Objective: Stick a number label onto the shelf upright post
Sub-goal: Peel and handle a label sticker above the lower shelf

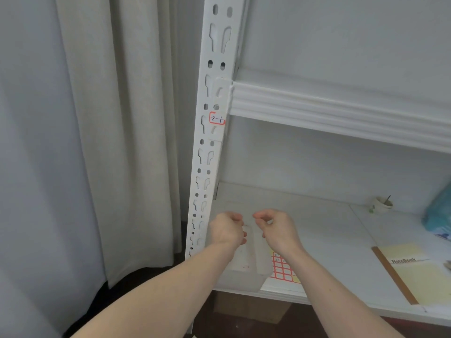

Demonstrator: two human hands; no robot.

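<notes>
The white perforated upright post runs from top centre down to the shelf's left end. A red-bordered label reading "2-1" is stuck on it, just below the upper shelf beam, under what looks like a clear strip. My left hand and my right hand hover close together over the lower shelf, well below the label. Both have curled fingers with thumb against forefinger. I see nothing between the fingertips. A sheet of red-bordered labels lies on the shelf under my right wrist.
A translucent plastic box sits on the lower shelf beneath my hands. A yellow notebook lies at the right, with a small cup and a blue bag behind it. Curtains hang left of the post.
</notes>
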